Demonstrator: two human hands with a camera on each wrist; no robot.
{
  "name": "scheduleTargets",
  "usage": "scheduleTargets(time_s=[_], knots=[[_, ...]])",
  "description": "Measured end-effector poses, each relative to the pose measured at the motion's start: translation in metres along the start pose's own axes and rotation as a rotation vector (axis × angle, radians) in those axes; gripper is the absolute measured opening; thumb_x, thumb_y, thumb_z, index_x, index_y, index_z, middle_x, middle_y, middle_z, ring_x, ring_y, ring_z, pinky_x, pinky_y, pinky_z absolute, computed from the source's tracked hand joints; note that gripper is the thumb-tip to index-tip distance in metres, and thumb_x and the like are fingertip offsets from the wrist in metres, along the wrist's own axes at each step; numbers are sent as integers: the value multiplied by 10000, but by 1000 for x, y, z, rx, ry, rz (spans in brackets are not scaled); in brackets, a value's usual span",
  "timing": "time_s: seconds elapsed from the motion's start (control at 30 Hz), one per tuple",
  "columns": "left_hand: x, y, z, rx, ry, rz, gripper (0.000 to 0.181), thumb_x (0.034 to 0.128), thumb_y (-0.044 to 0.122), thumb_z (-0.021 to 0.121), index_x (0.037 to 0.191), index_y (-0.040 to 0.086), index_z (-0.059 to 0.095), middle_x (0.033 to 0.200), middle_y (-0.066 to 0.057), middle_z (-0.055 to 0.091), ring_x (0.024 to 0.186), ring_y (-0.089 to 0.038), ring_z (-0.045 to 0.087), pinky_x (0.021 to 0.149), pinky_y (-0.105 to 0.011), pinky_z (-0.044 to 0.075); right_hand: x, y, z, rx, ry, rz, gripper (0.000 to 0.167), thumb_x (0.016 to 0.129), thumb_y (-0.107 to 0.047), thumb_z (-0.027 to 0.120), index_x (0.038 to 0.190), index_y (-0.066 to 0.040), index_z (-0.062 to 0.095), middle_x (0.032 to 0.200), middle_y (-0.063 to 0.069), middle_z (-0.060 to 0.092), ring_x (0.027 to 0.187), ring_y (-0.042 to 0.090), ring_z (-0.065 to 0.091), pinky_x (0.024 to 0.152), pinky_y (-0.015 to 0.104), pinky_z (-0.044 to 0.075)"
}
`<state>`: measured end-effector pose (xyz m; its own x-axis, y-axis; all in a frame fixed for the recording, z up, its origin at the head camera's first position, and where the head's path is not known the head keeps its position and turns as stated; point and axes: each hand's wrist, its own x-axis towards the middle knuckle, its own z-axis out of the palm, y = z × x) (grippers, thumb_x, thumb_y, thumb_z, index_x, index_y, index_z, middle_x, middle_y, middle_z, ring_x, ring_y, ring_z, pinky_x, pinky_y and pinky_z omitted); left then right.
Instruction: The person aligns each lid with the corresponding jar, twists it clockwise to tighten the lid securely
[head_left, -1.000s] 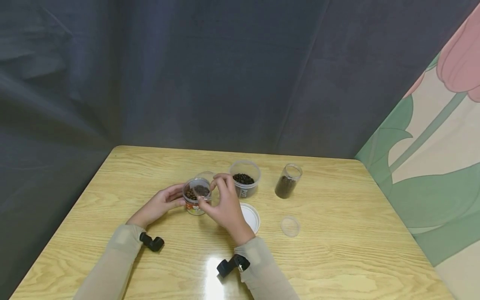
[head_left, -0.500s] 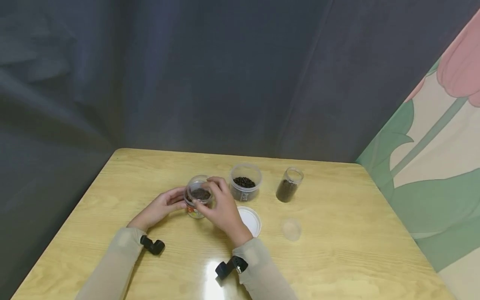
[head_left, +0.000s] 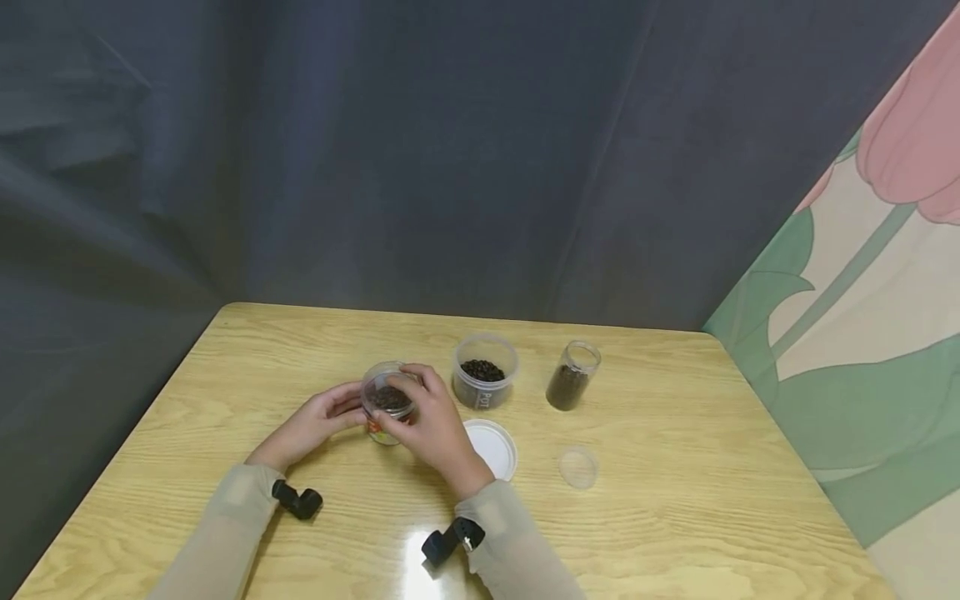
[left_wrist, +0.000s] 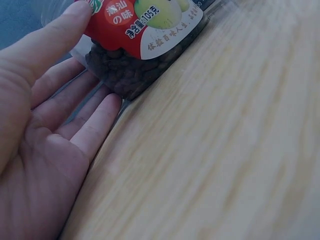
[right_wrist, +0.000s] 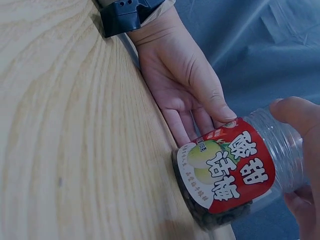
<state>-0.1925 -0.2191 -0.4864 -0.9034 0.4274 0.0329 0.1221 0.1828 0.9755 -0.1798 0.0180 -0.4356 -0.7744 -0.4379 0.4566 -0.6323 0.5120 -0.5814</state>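
A clear jar [right_wrist: 227,172] with a red and white label picturing green fruit stands on the table, dark beans inside. My left hand [head_left: 311,423] holds its side, thumb on the label and fingers behind, as the left wrist view shows around the jar [left_wrist: 125,70]. My right hand [head_left: 438,432] grips a clear lid [head_left: 381,375] at the jar's mouth, thumb on the near side and fingers on the far side. Threaded clear plastic shows near the right fingertips in the right wrist view. Whether the lid sits fully level is hard to tell.
Right of the jar stands an uncovered plastic tub [head_left: 484,387] of dark beans, with a white lid [head_left: 491,450] in front. Farther right are a tall clear jar [head_left: 570,385] with dark contents and a small clear lid [head_left: 578,467]. A dark curtain [head_left: 465,167] hangs behind the table.
The clear lid, tilted above the jar's mouth earlier, has come down onto it in my right hand. My left hand keeps its hold on the jar. The view has shifted slightly.
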Motion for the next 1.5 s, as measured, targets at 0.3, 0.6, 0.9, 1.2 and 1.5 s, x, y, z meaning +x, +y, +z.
scheduleTargets(time_s=[0.3, 0.6, 0.9, 1.2, 1.5], knots=[[16, 1, 3, 9, -50, 37, 630, 1033, 225, 620, 1543, -29, 350, 1545, -259, 400, 1414, -408, 400, 1020, -143, 443, 1, 2, -9, -60, 9, 31, 447, 941, -321, 753, 1318, -96, 670, 1415, 105, 512, 1290, 257, 525, 1003, 319, 539], [-18, -1, -21, 47, -21, 35, 591, 1060, 163, 562, 1523, -107, 314, 1512, -359, 368, 1195, 132, 492, 967, -84, 442, 9, -13, 8, -46, -125, -21, 435, 971, -343, 712, 1350, -142, 646, 1436, 82, 490, 1238, 159, 559, 912, 99, 478], [-45, -2, -28, 59, 72, 18, 583, 1067, 160, 548, 1526, -107, 306, 1513, -363, 362, 1197, 153, 469, 964, -73, 424, 22, -23, 19, 41, -230, -27, 431, 965, -328, 720, 1358, -178, 629, 1514, 77, 411, 1320, 179, 504, 951, 135, 473], [-24, -8, -14, 22, 74, 33, 606, 1042, 208, 602, 1537, -40, 355, 1526, -282, 411, 1260, 37, 508, 1002, -125, 450, 17, -13, 0, 197, -202, 214, 799, 892, -409, 781, 1550, -157, 403, 1542, 60, 374, 1319, 255, 500, 1059, 405, 493], [-10, -3, -4, 9, 71, 12, 618, 1026, 224, 632, 1531, -28, 379, 1529, -250, 430, 1400, -404, 418, 1009, -122, 440, 15, -5, -9, 234, -186, 356, 926, 847, -440, 818, 1553, -38, 374, 1512, 134, 443, 1315, 301, 523, 1073, 394, 496]])
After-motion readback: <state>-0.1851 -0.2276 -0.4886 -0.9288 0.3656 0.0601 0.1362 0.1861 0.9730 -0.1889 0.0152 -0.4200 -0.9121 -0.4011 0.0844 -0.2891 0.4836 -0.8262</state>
